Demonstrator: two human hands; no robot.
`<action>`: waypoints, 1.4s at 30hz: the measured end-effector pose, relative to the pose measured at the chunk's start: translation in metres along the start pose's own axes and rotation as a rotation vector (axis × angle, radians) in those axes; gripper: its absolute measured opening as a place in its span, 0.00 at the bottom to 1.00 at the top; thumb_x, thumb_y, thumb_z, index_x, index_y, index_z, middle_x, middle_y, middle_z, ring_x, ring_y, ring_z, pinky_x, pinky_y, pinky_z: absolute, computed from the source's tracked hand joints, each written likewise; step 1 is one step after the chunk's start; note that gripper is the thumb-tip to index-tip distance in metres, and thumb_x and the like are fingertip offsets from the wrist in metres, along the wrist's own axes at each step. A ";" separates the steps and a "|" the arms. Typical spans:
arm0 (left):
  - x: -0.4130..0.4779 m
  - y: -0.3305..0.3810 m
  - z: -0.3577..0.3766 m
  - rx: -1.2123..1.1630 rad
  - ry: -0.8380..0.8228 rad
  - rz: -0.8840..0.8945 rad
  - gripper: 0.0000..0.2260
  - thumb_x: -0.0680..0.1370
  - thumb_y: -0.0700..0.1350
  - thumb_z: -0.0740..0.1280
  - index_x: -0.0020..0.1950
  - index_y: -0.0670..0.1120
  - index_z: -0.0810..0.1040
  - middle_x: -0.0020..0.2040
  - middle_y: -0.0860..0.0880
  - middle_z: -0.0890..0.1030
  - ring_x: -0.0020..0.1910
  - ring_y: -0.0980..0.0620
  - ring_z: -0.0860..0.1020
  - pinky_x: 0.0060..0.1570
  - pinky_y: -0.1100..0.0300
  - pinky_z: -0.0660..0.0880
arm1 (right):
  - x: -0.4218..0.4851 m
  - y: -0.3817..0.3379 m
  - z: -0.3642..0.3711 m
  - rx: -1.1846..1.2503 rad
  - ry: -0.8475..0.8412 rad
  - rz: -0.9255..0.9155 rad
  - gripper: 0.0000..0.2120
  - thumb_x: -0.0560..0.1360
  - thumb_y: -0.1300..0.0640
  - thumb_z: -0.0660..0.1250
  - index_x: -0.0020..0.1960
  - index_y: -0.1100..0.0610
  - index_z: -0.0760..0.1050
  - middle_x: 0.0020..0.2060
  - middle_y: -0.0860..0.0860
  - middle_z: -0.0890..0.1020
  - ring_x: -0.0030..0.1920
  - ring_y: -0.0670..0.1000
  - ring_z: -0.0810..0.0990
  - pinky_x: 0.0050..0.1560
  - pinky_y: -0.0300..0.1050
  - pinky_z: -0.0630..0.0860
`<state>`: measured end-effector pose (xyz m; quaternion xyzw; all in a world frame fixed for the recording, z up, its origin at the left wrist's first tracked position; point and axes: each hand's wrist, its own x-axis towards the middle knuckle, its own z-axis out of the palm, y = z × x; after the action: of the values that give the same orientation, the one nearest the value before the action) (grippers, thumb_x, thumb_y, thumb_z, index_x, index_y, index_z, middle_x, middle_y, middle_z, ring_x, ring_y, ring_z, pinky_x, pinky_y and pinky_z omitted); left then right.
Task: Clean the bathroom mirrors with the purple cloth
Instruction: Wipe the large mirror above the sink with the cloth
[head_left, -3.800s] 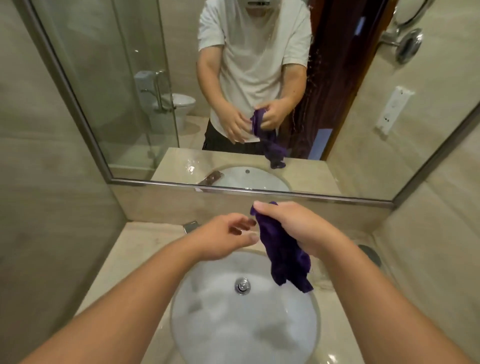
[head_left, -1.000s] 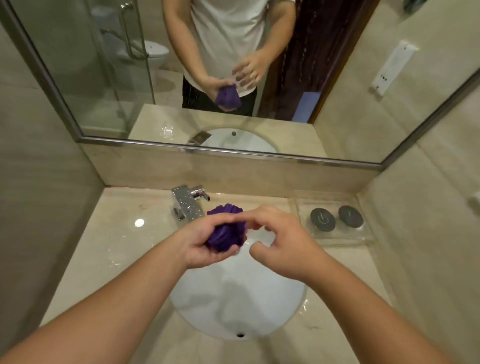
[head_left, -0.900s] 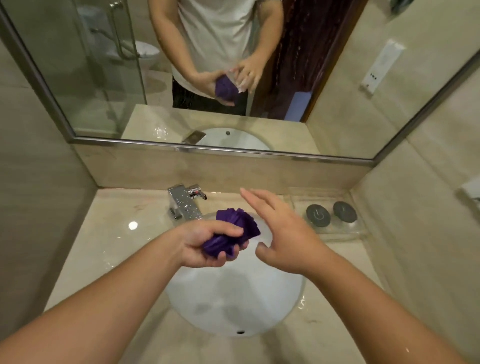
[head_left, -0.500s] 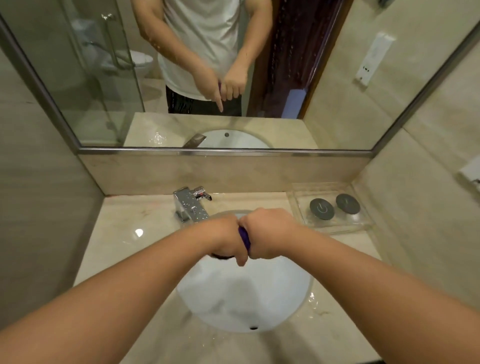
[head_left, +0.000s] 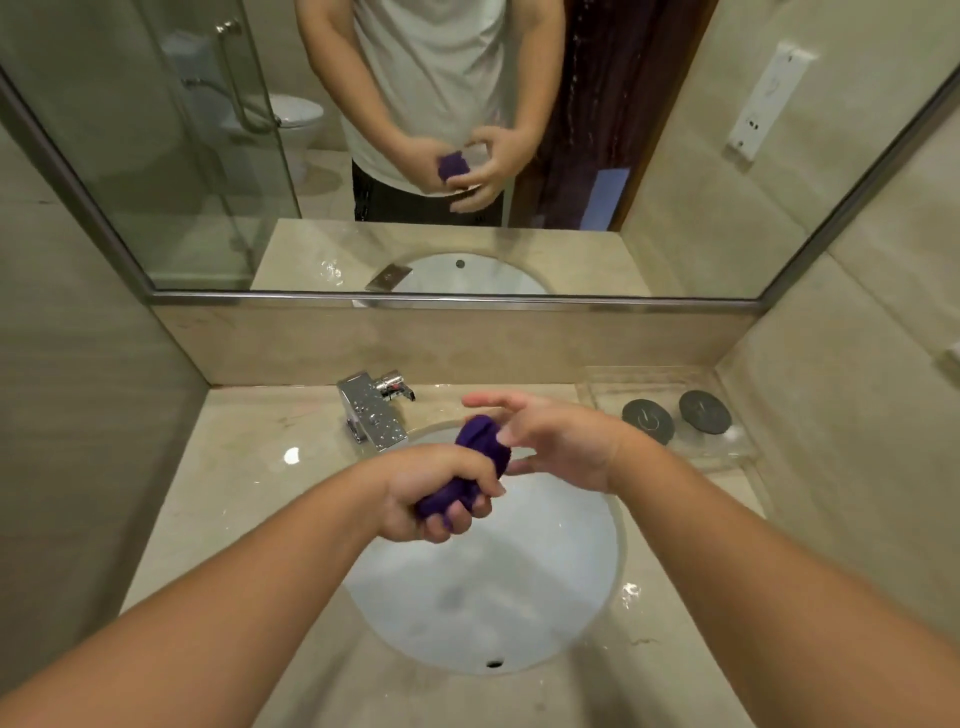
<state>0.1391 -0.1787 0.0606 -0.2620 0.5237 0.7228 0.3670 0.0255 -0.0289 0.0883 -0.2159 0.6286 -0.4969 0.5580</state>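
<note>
The purple cloth (head_left: 475, 457) is bunched into a tight roll above the white round sink (head_left: 483, 582). My left hand (head_left: 436, 493) is shut around its lower end. My right hand (head_left: 550, 441) is beside the cloth's upper end with fingers spread, touching or just off it. The large wall mirror (head_left: 649, 130) fills the upper half of the view, framed in metal; streaks and droplets show on its glass. It reflects a person in a white shirt holding the cloth.
A chrome tap (head_left: 371, 413) stands at the sink's back left. A clear tray (head_left: 670, 421) with two dark round lids sits on the beige counter (head_left: 234, 493) at the right. Beige walls close in on both sides. The mirror reflects a glass shower door and a toilet.
Half a second ago both fists were clenched together on the cloth. Now my right hand has opened and drawn slightly away, and more of the cloth shows above my left hand.
</note>
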 end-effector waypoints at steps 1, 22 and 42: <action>0.000 0.002 0.003 -0.116 -0.116 -0.034 0.07 0.69 0.43 0.70 0.41 0.48 0.73 0.32 0.53 0.71 0.22 0.58 0.66 0.17 0.68 0.58 | 0.001 0.007 -0.002 0.186 -0.007 -0.067 0.35 0.62 0.51 0.75 0.69 0.49 0.75 0.65 0.49 0.81 0.64 0.54 0.76 0.70 0.58 0.68; 0.047 0.027 0.062 0.355 0.483 0.065 0.08 0.67 0.42 0.68 0.44 0.46 0.74 0.32 0.51 0.77 0.23 0.54 0.72 0.25 0.66 0.66 | 0.044 0.010 -0.012 0.624 0.592 0.081 0.21 0.73 0.59 0.70 0.27 0.52 0.62 0.22 0.49 0.58 0.23 0.51 0.56 0.24 0.40 0.60; 0.036 0.034 0.051 0.069 0.245 0.106 0.07 0.69 0.41 0.70 0.43 0.48 0.72 0.29 0.52 0.73 0.23 0.56 0.66 0.22 0.66 0.57 | 0.024 -0.014 -0.003 0.500 0.524 -0.073 0.13 0.75 0.55 0.69 0.34 0.59 0.73 0.27 0.54 0.71 0.27 0.55 0.74 0.28 0.41 0.72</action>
<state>0.0911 -0.1271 0.0681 -0.3073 0.6023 0.6853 0.2704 0.0120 -0.0530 0.0888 0.0396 0.6013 -0.6931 0.3956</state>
